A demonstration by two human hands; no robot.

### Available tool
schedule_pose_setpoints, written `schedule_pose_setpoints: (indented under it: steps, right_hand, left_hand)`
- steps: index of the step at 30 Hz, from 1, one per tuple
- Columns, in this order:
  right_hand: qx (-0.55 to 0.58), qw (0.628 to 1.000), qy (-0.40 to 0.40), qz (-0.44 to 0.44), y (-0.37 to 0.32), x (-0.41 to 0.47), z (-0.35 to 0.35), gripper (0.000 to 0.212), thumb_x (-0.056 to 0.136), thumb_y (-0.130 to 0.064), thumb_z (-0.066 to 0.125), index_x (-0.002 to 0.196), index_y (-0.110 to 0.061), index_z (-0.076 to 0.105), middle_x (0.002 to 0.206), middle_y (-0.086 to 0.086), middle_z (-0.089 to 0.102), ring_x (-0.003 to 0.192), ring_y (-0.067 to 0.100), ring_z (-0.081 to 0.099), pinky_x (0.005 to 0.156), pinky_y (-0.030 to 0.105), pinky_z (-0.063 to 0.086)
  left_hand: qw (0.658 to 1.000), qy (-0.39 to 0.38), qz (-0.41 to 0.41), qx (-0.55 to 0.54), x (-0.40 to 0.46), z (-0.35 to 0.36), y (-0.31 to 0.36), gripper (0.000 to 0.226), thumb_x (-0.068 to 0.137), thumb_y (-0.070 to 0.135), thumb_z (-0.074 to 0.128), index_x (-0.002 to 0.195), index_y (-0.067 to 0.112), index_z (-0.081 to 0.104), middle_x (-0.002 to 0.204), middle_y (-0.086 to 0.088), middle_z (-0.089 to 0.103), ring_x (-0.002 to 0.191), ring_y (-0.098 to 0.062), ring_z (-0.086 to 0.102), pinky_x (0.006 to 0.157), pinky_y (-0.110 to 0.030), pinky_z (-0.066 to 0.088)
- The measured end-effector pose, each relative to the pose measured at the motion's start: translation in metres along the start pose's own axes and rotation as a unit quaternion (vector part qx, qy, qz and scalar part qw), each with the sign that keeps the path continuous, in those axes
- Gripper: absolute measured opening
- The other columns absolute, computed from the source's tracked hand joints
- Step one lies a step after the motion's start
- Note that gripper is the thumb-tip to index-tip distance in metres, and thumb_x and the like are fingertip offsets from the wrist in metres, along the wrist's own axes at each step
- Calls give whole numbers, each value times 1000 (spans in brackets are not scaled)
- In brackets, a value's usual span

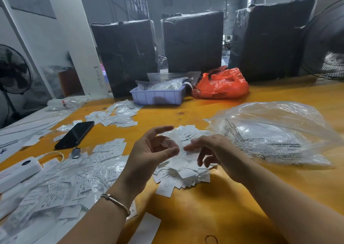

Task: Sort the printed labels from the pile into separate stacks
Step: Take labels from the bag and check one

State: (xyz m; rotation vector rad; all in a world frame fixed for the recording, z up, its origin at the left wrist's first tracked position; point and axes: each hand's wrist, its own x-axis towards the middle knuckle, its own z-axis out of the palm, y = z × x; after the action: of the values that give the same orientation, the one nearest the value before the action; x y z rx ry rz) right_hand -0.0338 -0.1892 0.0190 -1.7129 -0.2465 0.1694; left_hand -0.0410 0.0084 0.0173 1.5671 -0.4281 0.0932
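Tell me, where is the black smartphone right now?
The black smartphone lies flat on the yellow table, left of the left hand, above the white power bank.

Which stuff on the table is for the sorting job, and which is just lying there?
For the job:
pile of labels
sorted labels
left hand
right hand

Just lying about:
phone
orange bag
purple tray
clear plastic bag
white power bank
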Motion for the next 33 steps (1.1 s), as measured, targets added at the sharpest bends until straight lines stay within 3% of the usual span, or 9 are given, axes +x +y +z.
schedule_pose_setpoints:
  steps: [2, 4, 6, 13, 19, 23, 26, 29, 33]
  right_hand:
    - [-12, 999, -46, 7, 0, -1, 1, 41, 73, -50, 69, 84, -11, 75, 85, -6, 74, 58, 12, 56, 53, 21, 41]
    - [-32, 997, -63, -15, 0, -2, 4, 44, 66, -53, 72, 83, -12, 76, 78, 4, 69, 60, 13, 56, 54, 22, 41]
    - [-22, 997, -56, -45, 0, -2, 4, 41, 67, -47, 74, 85, -11, 76, 83, 15, 68, 61, 14, 55, 55, 23, 41]
    - [28, 990, -2, -138, 3, -1, -2, 17, 65, -24, 81, 72, -10, 75, 64, 5, 65, 57, 14, 53, 54, 21, 45]
    - [-6, 982, 25, -186, 4, -2, 1, 15, 66, -21, 83, 69, -9, 73, 62, 8, 64, 54, 14, 54, 52, 21, 45]
    - [-29, 988, 6, -150, 1, -3, 0, 32, 59, -39, 84, 76, -13, 76, 69, 6, 69, 58, 14, 57, 54, 23, 46]
    - [-58, 993, -57, -80, 1, -4, 1, 43, 58, -49, 81, 85, -16, 78, 79, 9, 72, 62, 14, 58, 58, 23, 46]
    - [-24, 994, -87, -59, 2, -3, 2, 33, 65, -40, 79, 82, -12, 78, 82, 20, 70, 65, 17, 57, 57, 20, 47]
    - [56, 994, -54, -77, 0, -1, -3, 17, 67, -25, 78, 74, -10, 77, 72, 8, 69, 64, 19, 54, 55, 20, 44]
  left_hand:
    - [1000, -17, 1, 3, -1, 0, 2, 58, 69, 17, 80, 123, 24, 61, 87, -5, 73, 89, -20, 71, 77, -22, 55]
    - [1000, -30, 0, 2, -2, 1, 3, 59, 68, 15, 80, 124, 24, 61, 89, -7, 74, 91, -22, 71, 77, -24, 55]
    - [999, -37, -2, 3, -2, 3, 3, 60, 68, 11, 81, 124, 23, 61, 92, -13, 74, 91, -27, 71, 77, -26, 56]
    - [999, -32, -18, 25, -1, 2, 1, 54, 70, 17, 80, 120, 22, 62, 89, -10, 74, 88, -22, 71, 80, -26, 58]
    - [999, -22, -20, 44, -1, 3, 0, 24, 76, 32, 71, 89, 13, 77, 76, -4, 72, 69, -7, 63, 63, -13, 48]
    - [999, -8, -5, 50, -1, 3, -2, 20, 77, 27, 71, 91, 14, 76, 82, -4, 75, 75, -10, 67, 67, -16, 51]
    - [1000, 4, -1, -5, -1, 1, -1, 28, 72, 27, 78, 91, 8, 72, 89, -12, 75, 83, -21, 71, 74, -25, 56]
    - [1000, 5, -4, -16, -1, 0, 1, 19, 73, 28, 77, 84, 14, 73, 94, -13, 75, 91, -25, 71, 79, -28, 57]
    - [1000, 7, -7, 15, -1, -1, -1, 3, 78, 21, 71, 78, 19, 73, 97, -5, 75, 93, -16, 69, 74, -18, 53]
